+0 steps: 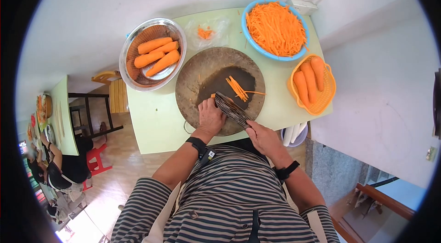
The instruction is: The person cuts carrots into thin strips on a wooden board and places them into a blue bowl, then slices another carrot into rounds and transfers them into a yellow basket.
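A round, worn chopping board [188,91] lies on the pale green table. My right hand [264,139] is wrapped round the handle end of a dark cleaver [232,110], whose blade stands across the board's lower part. Against the blade's left side, my left hand [211,117] has its fingers bent down on an orange carrot piece [213,95], mostly hidden by fingers and blade. Thin carrot strips [236,89] lie on the board's dark wet centre, just beyond the blade.
Whole carrots fill part of a metal colander [125,66] at the left. A blue basin [245,29] of shredded carrot and an orange basket [330,88] of carrots stand at the right. A plastic bag [221,32] holds scraps. Another person [69,169] is at a table far left.
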